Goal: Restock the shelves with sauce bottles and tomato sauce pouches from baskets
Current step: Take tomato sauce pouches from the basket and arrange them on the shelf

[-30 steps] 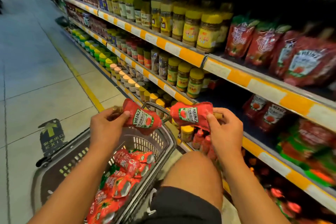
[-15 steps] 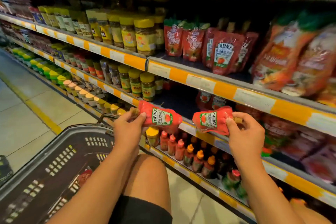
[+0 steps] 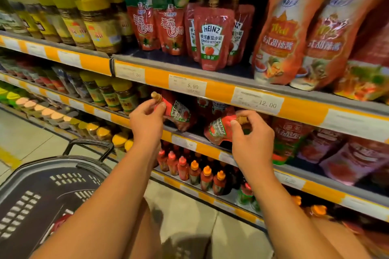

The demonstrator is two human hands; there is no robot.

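Note:
My left hand (image 3: 147, 114) pinches a red Heinz tomato sauce pouch (image 3: 179, 112) near its tan cap, holding it tilted over the front of the second shelf (image 3: 183, 143). My right hand (image 3: 251, 130) grips a second Heinz pouch (image 3: 219, 129) by its cap; that pouch's bottom rests at the same shelf's front edge. More upright Heinz pouches (image 3: 211, 42) stand on the shelf above. The dark plastic basket (image 3: 42, 191) sits at the lower left, with a bit of red showing inside.
Yellow-lidded jars (image 3: 94, 25) fill the upper shelf on the left. Large orange sauce bags (image 3: 284, 33) stand on the right. Small red squeeze bottles (image 3: 195, 171) line the lower shelf. Red pouches (image 3: 345, 153) lie right of my right hand. My bent knees are below.
Both hands have carried their pouches forward and up from above the basket into the second shelf's opening. My view has turned toward the shelves and moved closer.

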